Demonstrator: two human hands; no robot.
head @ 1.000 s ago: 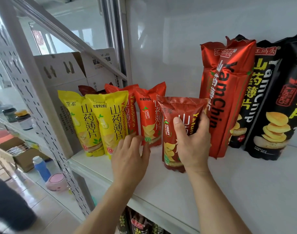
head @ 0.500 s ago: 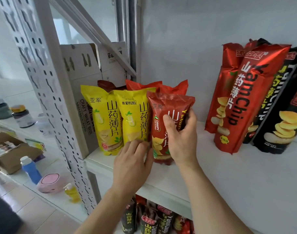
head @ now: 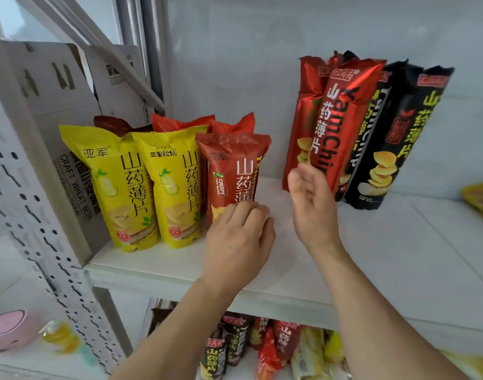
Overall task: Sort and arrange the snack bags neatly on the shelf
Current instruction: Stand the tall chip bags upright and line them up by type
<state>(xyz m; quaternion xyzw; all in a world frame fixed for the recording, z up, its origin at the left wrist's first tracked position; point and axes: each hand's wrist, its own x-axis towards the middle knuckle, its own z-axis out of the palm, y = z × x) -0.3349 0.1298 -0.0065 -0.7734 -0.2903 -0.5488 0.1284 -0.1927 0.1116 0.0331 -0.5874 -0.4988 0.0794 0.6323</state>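
Note:
A dark red snack bag (head: 230, 171) stands upright on the white shelf (head: 372, 256), right beside two yellow bags (head: 117, 185) (head: 174, 185). Orange-red bags (head: 235, 124) stand behind them. My left hand (head: 237, 242) rests against the lower front of the dark red bag, fingers curled on it. My right hand (head: 311, 201) is off the bag, fingers loosely apart and empty, just right of it. Tall red bags (head: 333, 124) and tall black bags (head: 399, 138) lean on the back wall at the right.
A cardboard box (head: 65, 105) stands left of the yellow bags, beside a perforated shelf post (head: 29, 215). A yellow bag (head: 481, 198) lies at the far right edge. Several more bags fill the lower shelf (head: 248, 349). A pink object (head: 7, 330) lies at lower left.
My right hand carried the dark red bag left to the yellow bags, set it down and let go, moving right. My left hand came onto the bag's base.

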